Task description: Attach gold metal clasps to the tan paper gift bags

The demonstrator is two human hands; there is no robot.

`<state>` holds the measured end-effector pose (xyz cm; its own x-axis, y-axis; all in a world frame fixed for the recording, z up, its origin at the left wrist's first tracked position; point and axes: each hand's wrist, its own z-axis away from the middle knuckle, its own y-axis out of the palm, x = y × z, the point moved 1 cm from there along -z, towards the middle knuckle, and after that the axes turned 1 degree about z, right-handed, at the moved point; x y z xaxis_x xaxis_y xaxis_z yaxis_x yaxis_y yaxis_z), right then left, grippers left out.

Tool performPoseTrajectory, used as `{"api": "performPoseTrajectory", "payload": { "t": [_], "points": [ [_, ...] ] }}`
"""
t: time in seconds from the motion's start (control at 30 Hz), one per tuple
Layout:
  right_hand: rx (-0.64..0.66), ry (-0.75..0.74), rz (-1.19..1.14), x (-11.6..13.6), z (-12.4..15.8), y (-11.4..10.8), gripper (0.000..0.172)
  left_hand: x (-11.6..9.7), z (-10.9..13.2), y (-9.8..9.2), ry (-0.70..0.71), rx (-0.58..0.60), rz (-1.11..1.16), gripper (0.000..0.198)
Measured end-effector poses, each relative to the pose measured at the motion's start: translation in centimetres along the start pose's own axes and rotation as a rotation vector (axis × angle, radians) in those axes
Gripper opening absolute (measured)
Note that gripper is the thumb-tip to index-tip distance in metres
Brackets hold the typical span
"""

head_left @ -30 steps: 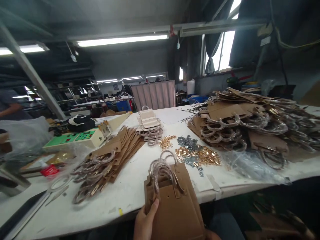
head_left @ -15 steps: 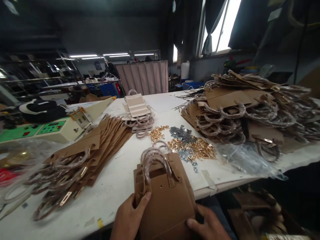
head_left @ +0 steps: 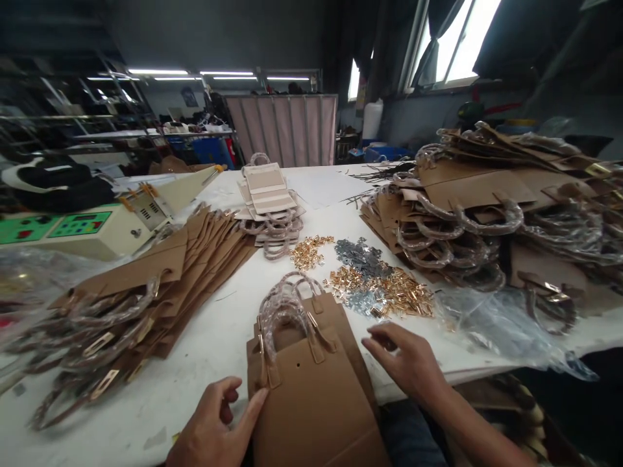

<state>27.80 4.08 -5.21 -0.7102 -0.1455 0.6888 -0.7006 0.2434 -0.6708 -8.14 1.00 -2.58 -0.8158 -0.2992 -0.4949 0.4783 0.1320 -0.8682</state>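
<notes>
A small stack of brown bag panels (head_left: pixel 316 395) with plastic-wrapped handles lies on the white table's (head_left: pixel 214 350) near edge. My left hand (head_left: pixel 217 428) rests on the table at the stack's left side, thumb pressing against the panel's edge, other fingers curled with nothing in them. My right hand (head_left: pixel 406 360) hovers palm down just right of the stack, fingers stretched toward a heap of gold and silver metal fittings (head_left: pixel 382 292). It holds nothing that I can see.
A fanned row of brown panels (head_left: pixel 160 292) lies at the left, a big heap of them (head_left: pixel 491 207) at the right. Cream panels (head_left: pixel 267 194) sit mid-table. A green-topped machine (head_left: pixel 73 230) stands far left; crumpled clear plastic (head_left: pixel 491 324) lies right.
My right hand has left the stack's lower right corner and moved up and right toward the metal fittings. My left hand slid down off the panel's face to its left edge.
</notes>
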Motion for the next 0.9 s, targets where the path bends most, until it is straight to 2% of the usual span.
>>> {"api": "performPoseTrajectory", "payload": {
  "t": [0.1,0.17,0.27,0.33,0.43,0.5,0.57,0.67,0.77,0.9],
  "points": [
    [0.005,0.013,0.115,0.0,-5.8,2.5,0.026,-0.6,0.2,1.2,0.078,-0.07,0.089,0.063],
    [0.025,0.032,0.175,-0.1,-8.4,4.4,0.017,-0.8,0.7,1.7,0.128,-0.136,0.148,0.06],
    [0.03,0.052,0.197,-0.3,-10.3,5.9,0.013,-1.1,2.2,1.8,0.239,-0.296,0.238,0.053],
    [0.03,0.051,0.182,-0.1,-10.5,5.8,0.015,-1.6,3.8,1.7,0.312,-0.295,0.331,0.041],
    [0.02,0.019,0.127,1.3,-9.4,4.2,0.025,-3.1,6.2,1.8,0.384,-0.116,0.516,0.024],
    [0.013,0.009,0.029,3.2,-7.5,2.9,0.034,-4.4,6.9,1.8,0.369,0.009,0.653,0.024],
    [0.063,0.022,-0.18,5.6,-4.9,1.9,0.041,-5.6,6.6,1.9,0.293,0.145,0.822,0.036],
    [0.24,0.058,-0.499,9.2,-0.8,1.8,0.044,-7.0,4.7,2.2,0.191,0.339,1.081,0.06],
    [0.358,0.111,-0.64,11.3,1.8,3.1,0.046,-7.6,2.9,2.7,0.229,0.431,1.18,0.062],
    [0.358,0.129,-0.68,11.9,2.5,4.9,0.049,-7.5,2.5,3.4,0.223,0.445,1.216,0.052]
  ]
}}
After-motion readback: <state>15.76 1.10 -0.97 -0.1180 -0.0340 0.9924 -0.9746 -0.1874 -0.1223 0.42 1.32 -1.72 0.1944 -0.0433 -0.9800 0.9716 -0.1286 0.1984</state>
